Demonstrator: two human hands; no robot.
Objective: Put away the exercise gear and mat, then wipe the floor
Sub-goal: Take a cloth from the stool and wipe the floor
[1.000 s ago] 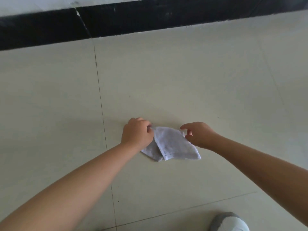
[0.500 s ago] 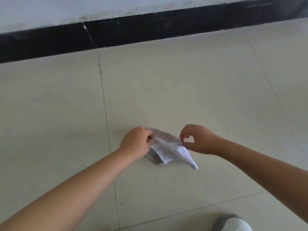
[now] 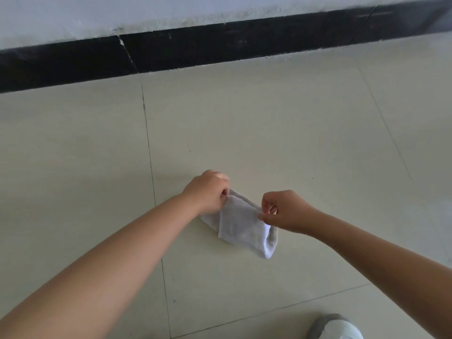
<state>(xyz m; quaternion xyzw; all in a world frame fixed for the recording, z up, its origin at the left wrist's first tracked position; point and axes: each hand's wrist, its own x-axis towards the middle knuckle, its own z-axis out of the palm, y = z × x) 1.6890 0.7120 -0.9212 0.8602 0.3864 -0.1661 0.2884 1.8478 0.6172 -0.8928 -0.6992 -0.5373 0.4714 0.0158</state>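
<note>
Her left hand [image 3: 208, 193] is down at the floor, fingers curled over and pinching the far left corner of a small white cloth [image 3: 241, 225], and the right hand [image 3: 285, 211] has thumb and forefinger nipped together on the cloth's right edge, the other fingers loosely bent above it. Between the two hands the cloth is folded over on itself, one flap lying across a lower layer that peeks out at the left, and its near end rounds off in a thick doubled hem pointing back toward the person. Most of it seems to lie on the pale floor tiles [image 3: 269, 130], though I cannot tell whether the pinched edges are lifted clear. It sits just right of a long grout line [image 3: 149, 152] that runs from the wall toward the person, with another seam crossing nearer the feet. Both bare forearms reach in from the bottom corners. Along the far side a black skirting band [image 3: 220, 45] runs under a scuffed white wall [image 3: 146, 11], cracked at one joint. A grey and white shoe toe [image 3: 335, 327] pokes in at the bottom right, well apart from the cloth
</note>
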